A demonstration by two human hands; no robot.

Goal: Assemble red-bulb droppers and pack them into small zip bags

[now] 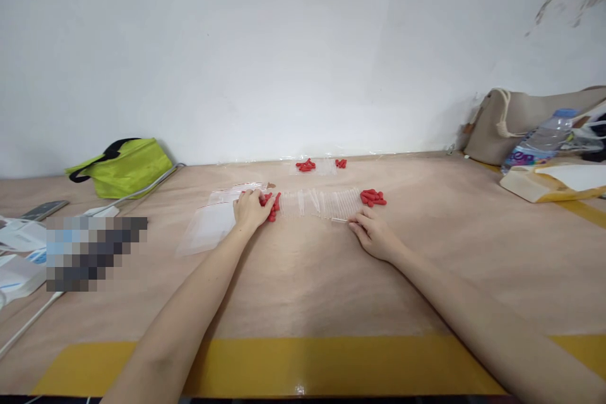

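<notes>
My right hand (375,235) pinches one end of a thin clear tube (339,221), which points left just above the table. A row of similar clear tubes (317,202) lies side by side behind it. At the row's left end, my left hand (252,208) reaches over a pile of small red caps (272,214), its thumb and fingers closing around one of them. The fingers partly hide that pile. Another heap of red caps (373,197) lies beyond my right hand. Under and beside my left hand are clear zip bags (208,227).
Against the wall lie more red caps (306,165) and a clear bag (324,167). A green pouch (132,167) and a phone (45,210) are at left. A beige bag (492,126), a water bottle (540,139) and an open packet (525,183) stand right. Yellow tape (303,366) runs along the front edge.
</notes>
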